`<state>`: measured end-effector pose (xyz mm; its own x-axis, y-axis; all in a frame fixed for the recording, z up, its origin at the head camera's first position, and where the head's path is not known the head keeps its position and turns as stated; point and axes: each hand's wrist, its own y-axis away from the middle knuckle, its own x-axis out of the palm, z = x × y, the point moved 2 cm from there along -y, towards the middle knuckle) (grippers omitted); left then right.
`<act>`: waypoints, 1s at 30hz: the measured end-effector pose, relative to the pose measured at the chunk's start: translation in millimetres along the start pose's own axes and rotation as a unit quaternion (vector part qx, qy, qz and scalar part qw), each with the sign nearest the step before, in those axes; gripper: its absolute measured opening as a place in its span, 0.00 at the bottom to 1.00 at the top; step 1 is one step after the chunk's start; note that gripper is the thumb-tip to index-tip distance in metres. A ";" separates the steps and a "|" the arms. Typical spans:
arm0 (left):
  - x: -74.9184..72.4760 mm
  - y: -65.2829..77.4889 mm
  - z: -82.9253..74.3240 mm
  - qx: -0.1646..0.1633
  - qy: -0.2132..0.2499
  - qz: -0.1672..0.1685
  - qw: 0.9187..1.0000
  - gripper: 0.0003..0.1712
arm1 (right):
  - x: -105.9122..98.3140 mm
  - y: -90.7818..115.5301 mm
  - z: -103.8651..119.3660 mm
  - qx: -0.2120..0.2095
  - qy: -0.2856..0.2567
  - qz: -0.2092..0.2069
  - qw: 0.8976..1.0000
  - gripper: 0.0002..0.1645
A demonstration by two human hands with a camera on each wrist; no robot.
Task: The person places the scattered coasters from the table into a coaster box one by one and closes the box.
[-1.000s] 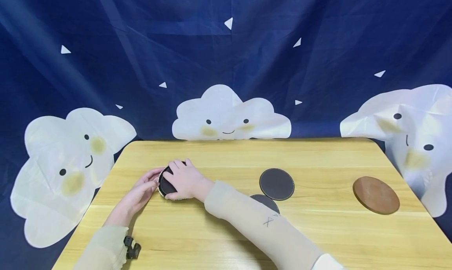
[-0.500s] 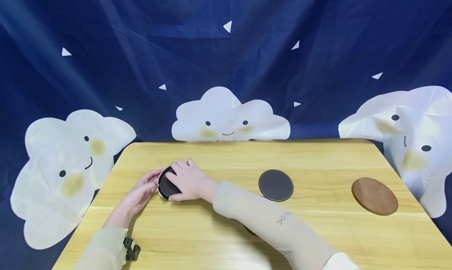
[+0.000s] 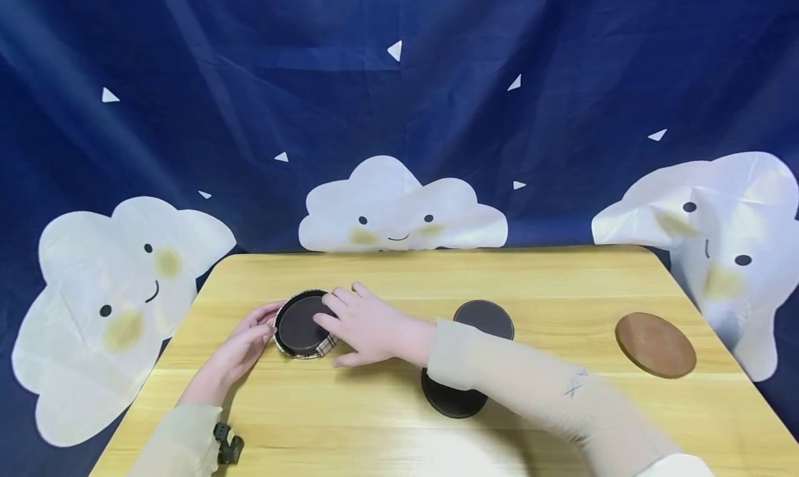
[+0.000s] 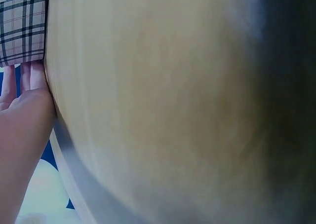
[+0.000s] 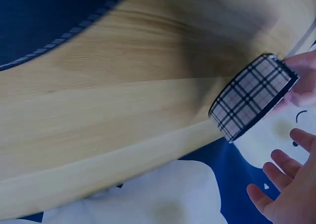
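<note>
The right hand (image 3: 371, 330) has moved to the right since a moment ago, so I can see more of the inside of the round plaid box (image 5: 253, 96). The box sits on the wooden table (image 3: 349, 428), left of the middle, black inside with checks around the outside. The left hand (image 3: 245, 342) holds its left side, thumb and fingers curved against it. The right hand's fingers are spread by the box's right edge; I can't tell if they touch it. A black round coaster (image 3: 480, 314) lies right of the middle, with a lower black coaster (image 3: 452, 399) below; the right sleeve (image 3: 521, 366) hides part of each. A brown round coaster (image 3: 655, 345) lies far right. Up top hangs a dark blue cloth (image 3: 449, 109) with smiling white clouds (image 3: 390, 196) and little white triangles (image 3: 395, 50).
</note>
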<state>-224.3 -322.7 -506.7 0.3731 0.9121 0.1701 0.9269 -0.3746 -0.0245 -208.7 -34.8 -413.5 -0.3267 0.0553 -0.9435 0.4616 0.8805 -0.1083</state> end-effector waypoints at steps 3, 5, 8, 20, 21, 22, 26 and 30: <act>-0.8 -0.1 -0.1 0.001 0.004 -0.003 1.000 0.33 | -4.1 13.5 -0.4 -0.015 0.006 0.006 1.000 0.53; -1.2 -0.4 0.1 0.002 0.005 0.000 1.000 0.33 | -4.5 22.6 -0.6 -0.023 0.005 0.005 1.000 0.54; -1.2 -0.4 -0.5 0.002 0.006 0.002 1.000 0.33 | -4.6 36.3 -0.8 -0.032 0.001 0.008 0.999 0.54; 0.9 -0.4 -3.5 0.001 0.011 0.008 1.000 0.33 | 4.5 95.0 -4.3 -0.041 -0.005 0.040 0.998 0.53; 1.0 -0.3 -3.4 0.001 0.010 0.007 1.000 0.33 | 5.8 100.0 -4.5 -0.041 -0.007 0.037 0.998 0.52; 1.2 -0.1 -3.3 0.000 0.009 0.007 1.000 0.33 | 7.5 104.9 -4.8 -0.041 -0.009 0.032 0.999 0.52; 1.4 0.8 -2.8 0.000 0.007 0.003 1.000 0.33 | 14.2 122.5 -6.1 -0.043 -0.010 0.008 0.999 0.51; 1.7 1.7 -1.7 0.002 0.006 0.002 1.000 0.32 | 22.8 137.8 -7.0 -0.038 -0.014 -0.004 0.999 0.51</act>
<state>-222.2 -322.1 -504.8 0.3772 0.9082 0.1813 0.9251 -0.3785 -0.0288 -158.3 91.1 -447.8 -0.3070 0.0365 -0.9510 0.3945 0.9142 -0.0922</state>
